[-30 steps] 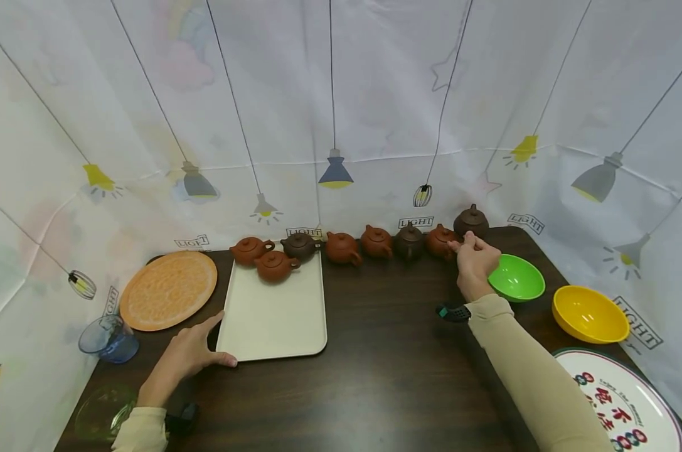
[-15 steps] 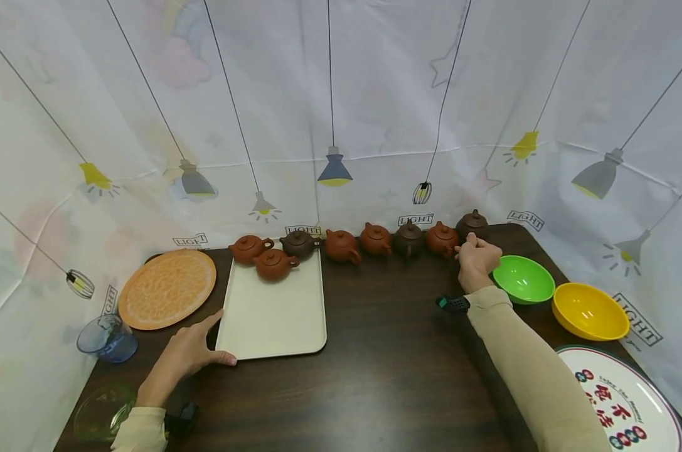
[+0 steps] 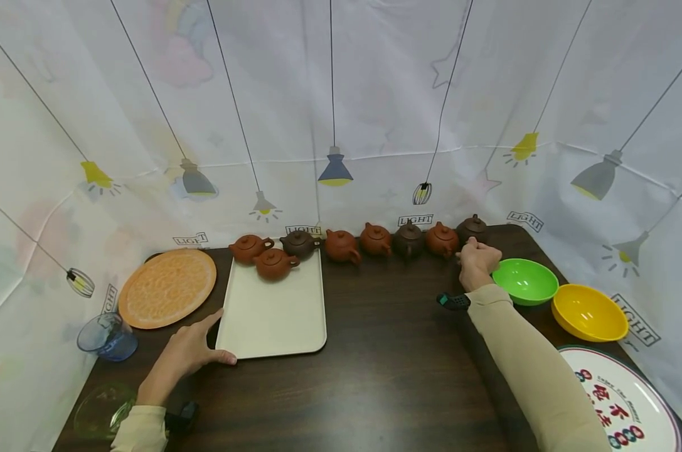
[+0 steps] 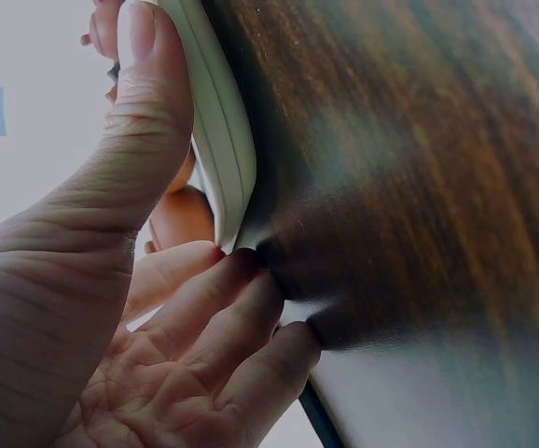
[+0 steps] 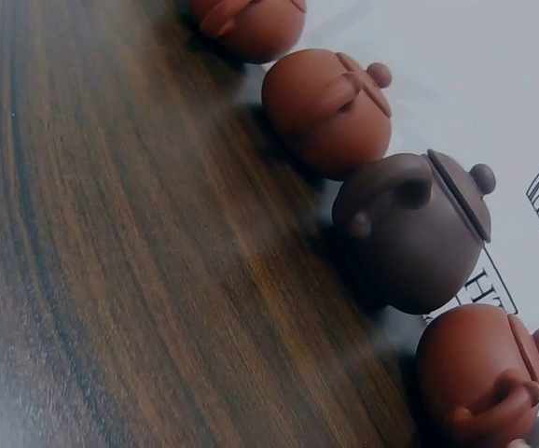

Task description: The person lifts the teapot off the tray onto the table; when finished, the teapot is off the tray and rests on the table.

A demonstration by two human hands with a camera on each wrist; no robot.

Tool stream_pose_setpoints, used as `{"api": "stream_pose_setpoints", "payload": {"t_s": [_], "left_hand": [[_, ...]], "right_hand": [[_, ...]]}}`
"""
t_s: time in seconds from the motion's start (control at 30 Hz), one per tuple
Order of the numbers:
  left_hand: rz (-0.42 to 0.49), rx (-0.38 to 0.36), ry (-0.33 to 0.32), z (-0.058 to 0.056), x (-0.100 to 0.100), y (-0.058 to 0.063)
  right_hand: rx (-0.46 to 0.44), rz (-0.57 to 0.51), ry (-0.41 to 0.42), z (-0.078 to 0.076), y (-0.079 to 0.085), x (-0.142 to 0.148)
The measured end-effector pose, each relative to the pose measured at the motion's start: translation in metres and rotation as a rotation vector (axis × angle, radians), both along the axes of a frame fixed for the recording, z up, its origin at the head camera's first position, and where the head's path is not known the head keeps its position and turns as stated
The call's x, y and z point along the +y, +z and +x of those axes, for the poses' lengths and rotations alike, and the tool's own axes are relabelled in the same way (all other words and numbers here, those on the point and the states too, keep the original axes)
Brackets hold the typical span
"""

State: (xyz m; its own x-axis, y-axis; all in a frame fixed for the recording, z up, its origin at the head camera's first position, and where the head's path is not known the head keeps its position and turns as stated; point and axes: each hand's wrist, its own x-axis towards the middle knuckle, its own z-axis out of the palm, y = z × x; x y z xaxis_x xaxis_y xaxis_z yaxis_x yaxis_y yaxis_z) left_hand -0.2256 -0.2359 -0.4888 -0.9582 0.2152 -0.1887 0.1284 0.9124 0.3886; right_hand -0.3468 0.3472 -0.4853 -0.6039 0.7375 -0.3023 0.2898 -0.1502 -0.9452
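1. Head view: the left hand point(image 3: 185, 348) grips the near left corner of the cream tray point(image 3: 270, 314), thumb on the near edge and index finger on the left one. The tray is a smooth rectangle with rounded corners and a low rim.
2. At its far end sit the tray teapots point(image 3: 274, 266), squat and matte, two reddish-brown and one dark.
3. The right hand point(image 3: 479, 260), fingers curled, pinches the near side of the end teapot point(image 3: 472, 228), dark brown and round with a knobbed lid; the grasped part is hidden. This pot is at the right end of the row, just beside the row teapots point(image 3: 408, 241), three reddish and one dark.
4. Near the right forearm are the glossy green bowl point(image 3: 526, 282) and yellow bowl point(image 3: 589, 314).
5. Left wrist view: the thumb lies along the tray's pale, rounded rim; bent fingers meet its corner beside the streaked wood-grain table point(image 4: 419, 187).
6. Right wrist view: the matte clay row teapots show looped handles and ball-shaped knobs; the right hand's grip cannot be judged here.
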Motion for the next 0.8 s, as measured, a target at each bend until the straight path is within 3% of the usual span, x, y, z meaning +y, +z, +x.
{"api": "stream_pose_setpoints", "payload": {"t_s": [0.27, 0.43, 0.57, 0.67, 0.8], "left_hand": [[-0.002, 0.003, -0.008, 0.000, 0.000, 0.001], [0.004, 0.001, -0.006, 0.001, -0.001, -0.001], [0.008, 0.000, 0.001, 0.002, -0.002, -0.002], [0.004, 0.001, 0.001, 0.001, -0.002, -0.001], [-0.003, 0.015, -0.008, -0.002, -0.002, -0.001]], "right_hand": [[-0.093, 0.053, 0.102, 0.004, 0.003, 0.003], [-0.088, 0.041, 0.165, 0.007, 0.006, 0.003], [-0.073, 0.106, 0.212, 0.010, 0.005, -0.002], [-0.055, 0.203, 0.208, 0.013, 0.006, -0.008], [0.048, 0.341, 0.118, 0.016, 0.014, -0.027]]}}
